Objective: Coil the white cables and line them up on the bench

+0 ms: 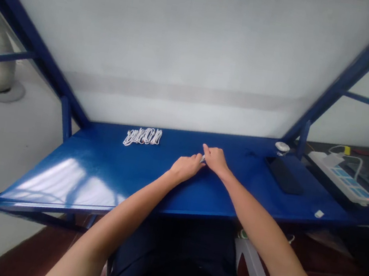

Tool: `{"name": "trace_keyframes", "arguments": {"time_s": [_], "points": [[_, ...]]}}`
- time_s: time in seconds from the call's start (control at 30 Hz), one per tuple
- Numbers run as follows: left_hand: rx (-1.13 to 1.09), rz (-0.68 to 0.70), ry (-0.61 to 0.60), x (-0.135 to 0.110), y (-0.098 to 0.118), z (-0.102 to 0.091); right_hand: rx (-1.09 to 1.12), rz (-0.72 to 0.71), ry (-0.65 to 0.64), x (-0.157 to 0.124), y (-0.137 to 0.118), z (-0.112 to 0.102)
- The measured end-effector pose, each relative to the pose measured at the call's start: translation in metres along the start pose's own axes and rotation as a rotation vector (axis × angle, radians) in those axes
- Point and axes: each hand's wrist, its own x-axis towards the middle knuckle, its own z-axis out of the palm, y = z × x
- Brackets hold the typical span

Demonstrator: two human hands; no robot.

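So there's a row of bundled white cables [143, 136] on the blue table [168, 198], then the left hand [187, 166], fingers curled tight on a small white thing [203, 158], mostly hidden, mid-table. Right hand [215, 158]'s closed on it too, thumb sticking up. Then a phone [283, 175] and a power strip [344, 178].

Left hand [186, 167] and right hand [216, 160] hold a small white item [202, 158]; white cables [142, 136] and a dark phone [283, 175] lie on the tabletop [176, 147].
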Motion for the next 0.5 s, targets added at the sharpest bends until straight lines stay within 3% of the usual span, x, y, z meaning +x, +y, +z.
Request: {"name": "trace_keyframes", "arguments": {"time_s": [0.13, 0.33, 0.4, 0.5], "points": [[0.112, -0.018, -0.068, -0.001, 0.006, 0.002, 0.006, -0.038, -0.168, 0.003, 0.004, -0.007], [0.102, 0.001, -0.088, -0.003, 0.004, 0.000, 0.087, -0.028, -0.354, 0.004, 0.009, -0.003], [0.084, -0.008, -0.093, -0.003, 0.004, 0.000, -0.005, -0.028, -0.305, 0.010, 0.018, -0.010], [0.031, -0.057, -0.076, -0.002, 0.003, 0.000, -0.197, 0.020, -0.108, 0.024, 0.047, -0.036]]}}
